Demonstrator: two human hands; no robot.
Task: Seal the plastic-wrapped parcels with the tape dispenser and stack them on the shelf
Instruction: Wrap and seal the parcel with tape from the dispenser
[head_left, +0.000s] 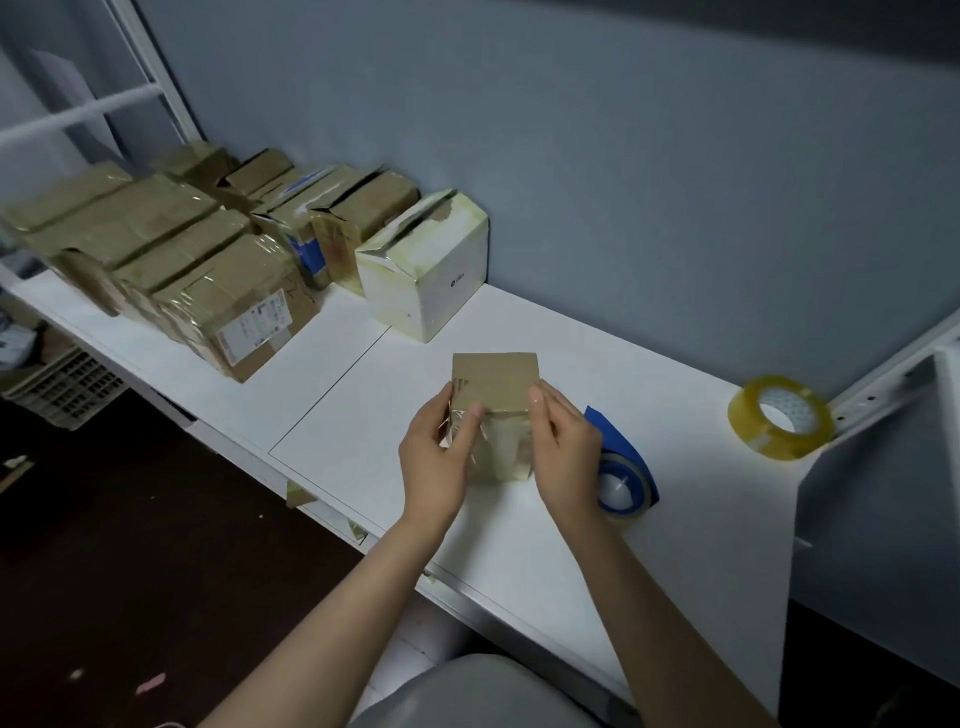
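- Gripping the parcel from both sides, you hold it at the shelf; I cannot tell whether its base touches. Your left hand curls round its left edge with the thumb pressing the clear film on the near face. Your right hand clasps the right edge with the thumb up at the fold.
- That two-sided hold looks meant to steady the parcel and flatten the loose film so tape can run over it. I judge this one not yet sealed, as crinkled film ends stand out by your left thumb.
- The dispenser, blue with a clear roll in it, lies just right of the parcel, partly behind your right hand. It seems parked there so that hand can take it quickly.
- A spare tape roll stands well right of the parcel, near the wall, out of the working spot.
- A white box sits behind the parcel, slightly left. Further left runs a row of brown boxes, film-wrapped and packed side by side, seemingly the finished lot.
- Writing: the white box carries a small dark logo, too small to read. The nearest brown box has a white shipping label with print I cannot make out. The parcel shows no readable text.
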